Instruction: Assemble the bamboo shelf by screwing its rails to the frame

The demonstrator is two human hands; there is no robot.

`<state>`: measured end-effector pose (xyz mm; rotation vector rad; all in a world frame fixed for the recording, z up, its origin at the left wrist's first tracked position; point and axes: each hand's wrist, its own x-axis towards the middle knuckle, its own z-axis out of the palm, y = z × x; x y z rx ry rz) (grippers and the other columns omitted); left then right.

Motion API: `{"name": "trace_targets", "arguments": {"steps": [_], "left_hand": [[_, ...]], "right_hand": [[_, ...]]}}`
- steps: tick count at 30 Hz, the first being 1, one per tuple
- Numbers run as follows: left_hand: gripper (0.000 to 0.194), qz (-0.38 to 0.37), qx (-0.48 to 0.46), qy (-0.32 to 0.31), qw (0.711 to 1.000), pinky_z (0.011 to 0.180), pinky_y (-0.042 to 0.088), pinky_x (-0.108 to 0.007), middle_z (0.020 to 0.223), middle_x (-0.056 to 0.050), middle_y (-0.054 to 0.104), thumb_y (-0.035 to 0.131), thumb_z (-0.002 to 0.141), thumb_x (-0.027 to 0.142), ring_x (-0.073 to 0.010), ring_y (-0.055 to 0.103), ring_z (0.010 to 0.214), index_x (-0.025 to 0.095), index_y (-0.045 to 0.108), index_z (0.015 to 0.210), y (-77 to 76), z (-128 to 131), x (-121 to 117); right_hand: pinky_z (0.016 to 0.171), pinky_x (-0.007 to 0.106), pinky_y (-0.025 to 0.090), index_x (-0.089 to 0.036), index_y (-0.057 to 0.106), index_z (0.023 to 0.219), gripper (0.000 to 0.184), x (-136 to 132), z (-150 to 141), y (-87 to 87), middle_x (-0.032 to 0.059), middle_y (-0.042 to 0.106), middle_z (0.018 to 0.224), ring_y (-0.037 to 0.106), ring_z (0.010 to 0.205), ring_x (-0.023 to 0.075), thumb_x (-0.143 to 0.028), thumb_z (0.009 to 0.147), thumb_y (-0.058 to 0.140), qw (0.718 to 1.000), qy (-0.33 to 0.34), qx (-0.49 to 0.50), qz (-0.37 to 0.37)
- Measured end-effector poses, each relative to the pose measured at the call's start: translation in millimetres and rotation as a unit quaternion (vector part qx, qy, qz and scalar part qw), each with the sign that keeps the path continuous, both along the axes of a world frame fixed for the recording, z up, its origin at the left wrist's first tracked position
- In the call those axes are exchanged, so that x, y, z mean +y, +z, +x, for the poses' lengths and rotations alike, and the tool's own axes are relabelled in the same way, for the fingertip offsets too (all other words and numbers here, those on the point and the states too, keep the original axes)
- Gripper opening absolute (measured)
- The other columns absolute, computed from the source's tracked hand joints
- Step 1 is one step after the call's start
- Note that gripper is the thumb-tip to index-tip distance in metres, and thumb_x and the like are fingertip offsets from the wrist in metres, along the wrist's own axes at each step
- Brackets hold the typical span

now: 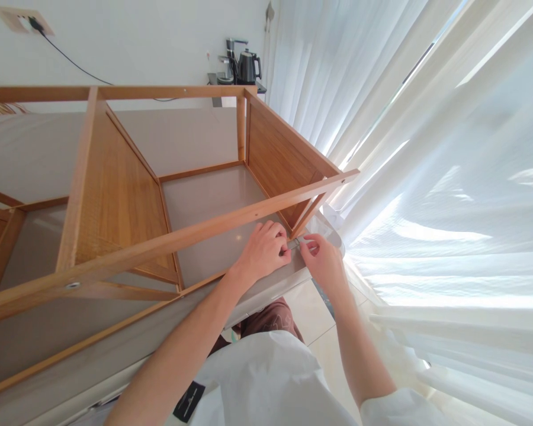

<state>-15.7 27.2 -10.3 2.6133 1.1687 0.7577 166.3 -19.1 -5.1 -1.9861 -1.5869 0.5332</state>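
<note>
A wooden frame (204, 234) with panelled sides lies on a grey, smooth-topped surface (208, 248). My left hand (266, 248) is at its near right corner, below the long front rail, with the fingers curled and pinched together. What its fingertips hold is hidden. Close beside it on the right, my right hand (323, 260) pinches a thin metal rod (295, 244) between thumb and fingertips. The rod spans the small gap between both hands, right by the foot of the corner post (308, 214). Its exact kind is too small to tell.
Upright wooden panels (115, 195) divide the frame. White curtains (426, 177) hang along the right side. A dark kettle (247, 66) stands on a small table behind the frame. A black cord (75, 64) runs from a wall socket (23, 21). Tiled floor (311, 310) shows below.
</note>
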Motion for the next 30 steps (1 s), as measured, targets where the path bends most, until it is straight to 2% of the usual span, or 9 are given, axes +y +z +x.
{"name": "trace_targets", "arguments": {"steps": [2, 4, 11, 13, 16, 19, 22, 26, 30], "left_hand": [[0.014, -0.004, -0.002, -0.002, 1.0, 0.084, 0.042, -0.041, 0.098, -0.003, 0.068, 0.069, 0.085, 0.02, -0.0226, 0.06, 0.098, 0.019, 0.068, 0.071, 0.2, 0.1, 0.1], [0.014, -0.011, -0.009, -0.006, 1.0, 0.084, 0.043, -0.041, 0.099, -0.003, 0.068, 0.071, 0.085, 0.022, -0.0226, 0.06, 0.098, 0.019, 0.068, 0.071, 0.3, 0.3, 0.4], [0.015, -0.089, -0.096, -0.006, 0.991, 0.088, 0.046, -0.044, 0.098, -0.003, 0.068, 0.068, 0.086, 0.021, -0.0249, 0.062, 0.1, 0.021, 0.062, 0.072, -0.3, -2.3, 1.8], [0.005, -0.125, -0.144, 0.002, 0.982, 0.087, 0.05, -0.042, 0.1, -0.003, 0.067, 0.067, 0.085, 0.02, -0.0235, 0.064, 0.098, 0.022, 0.062, 0.085, -3.4, -2.3, 3.3], [0.029, -0.172, -0.224, 0.03, 0.959, 0.086, 0.055, -0.038, 0.116, -0.007, 0.064, 0.064, 0.087, 0.021, -0.021, 0.066, 0.103, 0.022, 0.053, 0.115, -9.7, 0.7, 8.4], [0.047, -0.194, -0.266, 0.024, 0.944, 0.09, 0.056, -0.038, 0.128, -0.01, 0.063, 0.07, 0.089, 0.031, -0.0214, 0.066, 0.11, 0.022, 0.047, 0.128, -12.1, 6.1, 16.9], [0.052, -0.194, -0.287, 0.015, 0.938, 0.095, 0.055, -0.04, 0.124, -0.009, 0.067, 0.079, 0.082, 0.036, -0.0237, 0.066, 0.112, 0.021, 0.054, 0.124, -8.9, 11.2, 26.6], [0.045, -0.2, -0.293, 0.019, 0.935, 0.095, 0.055, -0.04, 0.116, -0.007, 0.071, 0.084, 0.076, 0.034, -0.0236, 0.068, 0.107, 0.02, 0.061, 0.112, -4.3, 14.5, 35.6], [0.042, -0.22, -0.318, 0.004, 0.922, 0.094, 0.056, -0.038, 0.115, -0.007, 0.072, 0.084, 0.076, 0.031, -0.0219, 0.069, 0.105, 0.019, 0.063, 0.11, -5.6, 15.1, 37.1]], "right_hand": [[0.073, 0.033, 0.05, -0.024, 0.07, 0.118, 0.029, -11.9, -7.0, -3.9, 0.004, 0.073, 0.098, 0.067, 0.075, 0.0182, -0.03, 0.092, 0.058, 0.997, 0.035, -0.041, 0.054], [0.071, 0.032, 0.051, -0.025, 0.07, 0.12, 0.03, -18.8, -13.4, -8.6, 0.005, 0.07, 0.1, 0.066, 0.079, 0.0188, -0.026, 0.093, 0.056, 0.991, 0.074, -0.059, 0.091], [0.074, 0.031, 0.052, -0.023, 0.075, 0.101, 0.022, -9.8, -17.8, -20.6, 0.0061, 0.068, 0.093, 0.064, 0.081, 0.0196, -0.02, 0.097, 0.054, 0.979, 0.121, -0.062, 0.154], [0.073, 0.031, 0.052, -0.023, 0.075, 0.099, 0.021, -8.4, -16.2, -21.9, 0.0055, 0.067, 0.092, 0.065, 0.081, 0.0192, -0.021, 0.098, 0.054, 0.978, 0.123, -0.052, 0.158], [0.073, 0.029, 0.053, -0.024, 0.074, 0.097, 0.019, -8.2, -14.9, -23.6, 0.0046, 0.067, 0.092, 0.065, 0.08, 0.0178, -0.022, 0.097, 0.056, 0.979, 0.124, -0.027, 0.159], [0.073, 0.03, 0.055, -0.023, 0.074, 0.096, 0.019, -7.6, -15.1, -24.7, 0.0046, 0.067, 0.092, 0.066, 0.079, 0.0177, -0.021, 0.096, 0.056, 0.98, 0.12, -0.023, 0.156], [0.073, 0.03, 0.056, -0.023, 0.074, 0.095, 0.018, -6.5, -15.7, -24.5, 0.0048, 0.067, 0.091, 0.066, 0.079, 0.0183, -0.022, 0.095, 0.057, 0.981, 0.116, -0.023, 0.152], [0.075, 0.031, 0.058, -0.024, 0.075, 0.096, 0.017, -6.7, -16.4, -23.9, 0.005, 0.068, 0.092, 0.068, 0.081, 0.0188, -0.028, 0.096, 0.059, 0.982, 0.115, -0.022, 0.149], [0.074, 0.031, 0.059, -0.024, 0.075, 0.097, 0.017, -7.6, -17.5, -24.4, 0.0052, 0.068, 0.091, 0.068, 0.082, 0.0193, -0.034, 0.097, 0.061, 0.981, 0.11, -0.025, 0.159]]}}
